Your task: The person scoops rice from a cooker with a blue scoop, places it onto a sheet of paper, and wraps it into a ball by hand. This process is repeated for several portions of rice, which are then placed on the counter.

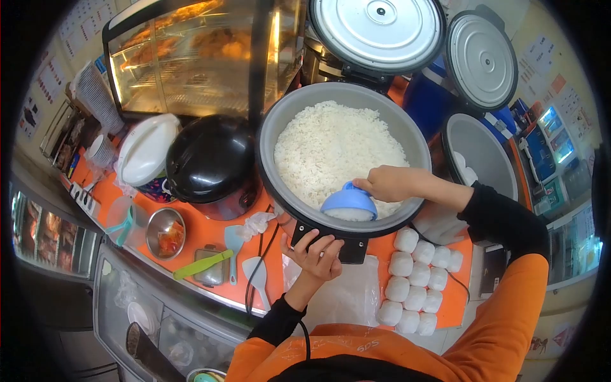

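My right hand (388,183) is closed on the handle of a blue plastic scoop (349,202), which sits in the rice near the front wall of a large rice cooker (270,137). White cooked rice (340,140) fills much of the pot, and some shows at the scoop's mouth. At the cooker's front, my left hand (315,256) has its fingers bent against the black latch panel (352,249), bracing it. Behind the pot, the cooker's round metal lid (382,28) stands raised.
White wrapped round packs (407,288) lie in rows beside clear plastic bags (344,294). To the left are a rice paddle (256,275), green tongs (203,264), a metal bowl (165,232) and a black-lidded cooker (213,159). A second open cooker (487,149) stands right; a food display (184,60) is behind.
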Available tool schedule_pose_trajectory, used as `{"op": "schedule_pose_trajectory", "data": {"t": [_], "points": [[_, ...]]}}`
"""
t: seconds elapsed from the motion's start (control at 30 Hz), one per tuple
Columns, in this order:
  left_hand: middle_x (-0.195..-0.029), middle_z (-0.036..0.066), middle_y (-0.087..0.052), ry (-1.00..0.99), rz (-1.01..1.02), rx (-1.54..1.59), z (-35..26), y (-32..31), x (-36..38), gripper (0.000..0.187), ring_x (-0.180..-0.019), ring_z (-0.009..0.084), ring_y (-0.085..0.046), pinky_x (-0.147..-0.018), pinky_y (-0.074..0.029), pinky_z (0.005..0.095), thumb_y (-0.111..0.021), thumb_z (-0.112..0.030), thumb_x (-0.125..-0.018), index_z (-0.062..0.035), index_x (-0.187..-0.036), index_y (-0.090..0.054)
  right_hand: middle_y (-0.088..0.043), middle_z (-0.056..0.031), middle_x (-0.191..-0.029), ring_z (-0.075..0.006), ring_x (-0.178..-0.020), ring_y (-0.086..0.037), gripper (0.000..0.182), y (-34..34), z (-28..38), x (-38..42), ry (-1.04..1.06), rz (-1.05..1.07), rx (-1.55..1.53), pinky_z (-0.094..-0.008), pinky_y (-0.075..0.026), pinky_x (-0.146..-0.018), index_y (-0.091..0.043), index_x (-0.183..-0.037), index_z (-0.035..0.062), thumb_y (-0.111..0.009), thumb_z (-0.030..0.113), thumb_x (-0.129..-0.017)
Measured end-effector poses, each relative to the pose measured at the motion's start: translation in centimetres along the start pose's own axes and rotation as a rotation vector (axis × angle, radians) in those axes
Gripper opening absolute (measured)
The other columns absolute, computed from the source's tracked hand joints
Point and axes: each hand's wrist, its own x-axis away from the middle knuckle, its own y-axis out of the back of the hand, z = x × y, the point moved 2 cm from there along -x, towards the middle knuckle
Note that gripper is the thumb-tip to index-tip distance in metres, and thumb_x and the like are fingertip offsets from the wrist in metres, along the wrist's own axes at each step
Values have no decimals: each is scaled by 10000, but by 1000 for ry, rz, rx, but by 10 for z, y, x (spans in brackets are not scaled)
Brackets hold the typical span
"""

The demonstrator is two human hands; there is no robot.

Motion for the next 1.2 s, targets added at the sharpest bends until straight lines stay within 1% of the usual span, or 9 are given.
{"op": "schedule_pose_trajectory", "data": {"t": [0.23, 0.37, 0.5, 0.67, 0.8, 0.87, 0.97, 1.03, 1.2], "points": [[-933, -55, -564, -16, 10, 19, 1, 0, 0, 184, -1061, 173, -463, -1019, -147, 523, -428, -200, -788, -211, -825, -608, -497, -81, -529, -163, -371, -443, 560, -2, 12, -16, -176, 246, -188, -317, -407, -407, -552, -736, -32, -272, 401, -956], [-1059, -6, -543, -6, 88, 102, 0, 11, -5, 179, -1154, 226, -418, -1030, -112, 553, -520, -198, -772, -203, -940, -581, -244, 109, -509, 17, -379, -244, 318, -10, -32, -45, -286, 830, -759, -151, -211, -332, -426, -720, 106, -317, 314, -935], [-1166, 42, -496, -22, 206, 91, -6, 71, 37, 282, -1209, 272, -379, -1027, -120, 574, -591, -165, -751, -181, -1029, -549, -283, 92, -515, 6, -381, -239, 304, 14, -40, -14, -160, 565, -1136, -165, -210, -326, -422, -714, 113, -301, 282, -936], [-1166, 80, -497, 443, 1052, 12, 28, 120, 193, 369, -1186, 294, -398, -1032, -168, 559, -625, -254, -760, -124, -1092, -528, -316, 74, -507, -4, -379, -256, 334, -23, -14, 79, -107, 304, -1593, -170, -217, -343, -432, -690, 100, -324, 296, -937], [-1469, 149, -194, 199, 1328, -138, 1, 133, 243, 851, -1368, 321, -138, -1076, -101, 548, -596, -517, -750, -83, -1400, -261, -353, 64, -508, -19, -384, -289, 350, -120, 13, 137, -204, 380, -1824, -175, -226, -358, -487, -714, 61, -376, 318, -924], [-1461, 158, -209, 198, 1306, -130, -10, 127, 247, 853, -1368, 313, -142, -1080, -82, 544, -585, -526, -756, -71, -1399, -260, -382, 57, -535, -22, -406, -322, 353, -177, 26, 149, -256, 504, -1971, -169, -236, -376, -487, -740, 65, -372, 342, -926], [-1461, 169, -206, 149, 1271, -143, -18, 118, 250, 864, -1374, 290, -135, -1085, -63, 534, -556, -547, -772, -39, -1399, -246, -423, 10, -553, -108, -444, -443, 331, -248, 39, 139, -318, 131, -1704, -275, -330, -392, -493, -947, 94, -334, 385, -947], [-1460, 168, -210, 198, 1254, -122, -21, 119, 247, 877, -1375, 281, -135, -1088, -62, 524, -546, -555, -776, -18, -1396, -236, -520, -93, -644, -250, -550, -571, 324, -304, 41, 115, -151, -584, -843, -379, -428, -449, -437, -1186, 136, -430, 331, -928], [-1469, 146, -196, 204, 1274, -164, -19, 125, 243, 906, -1379, 253, -127, -1096, -51, 507, -525, -571, -785, 13, -1398, -202, -568, -171, -795, -343, -626, -611, 490, -387, 59, 74, -120, -553, -175, -428, -493, -532, -358, -1310, 162, -535, 275, -867]]}}
